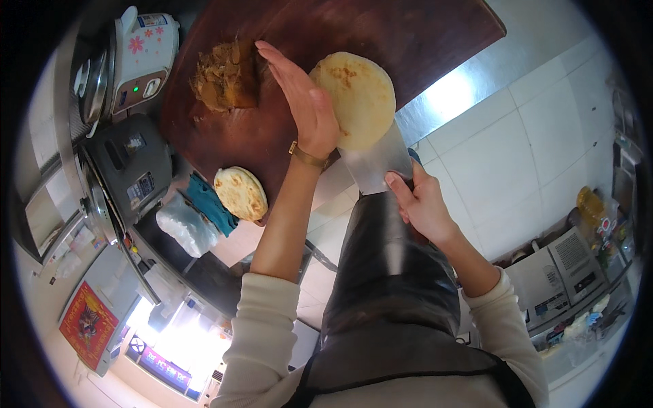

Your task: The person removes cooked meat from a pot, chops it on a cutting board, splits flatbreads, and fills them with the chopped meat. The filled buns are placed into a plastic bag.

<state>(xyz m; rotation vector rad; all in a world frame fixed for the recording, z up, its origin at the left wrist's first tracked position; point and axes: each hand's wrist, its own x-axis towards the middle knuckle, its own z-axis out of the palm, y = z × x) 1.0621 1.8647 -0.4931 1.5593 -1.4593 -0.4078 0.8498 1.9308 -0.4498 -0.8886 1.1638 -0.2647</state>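
Flatbread [355, 98], one, round, pale, with browned patches; seen over the edge of a reddish-brown cutting board [442, 34], between left hand and cleaver; cannot tell whether resting on the board or raised from it. Left hand [307, 112], bare, open and flat, fingers straight and together, angled toward the upper left, palm edge alongside the flatbread; gold-coloured wristband [307, 155] below. Right hand [425, 200], closed around the dark handle of the cleaver [371, 166], thumb near the heel of the blade. Blade, broad, grey, bare at the near part, far part hidden by the flatbread; cannot tell whether under it or cutting into it. Heap of chopped, meat-like brown food [226, 76], one, on the board, just beside the left fingertips. Smaller flatbread [240, 194], toasted in spots, by the near left edge of the board. Beside it, folded teal cloth [211, 204] and clear plastic bag [185, 224]. Farther left, white rice cooker [144, 61] with pink flower motifs and green light; dark grey lidded appliance [129, 163] below. Worn: dark apron [391, 285], cream sleeves [265, 319] pushed toward the elbows. Underfoot, pale tiled floor [476, 156].
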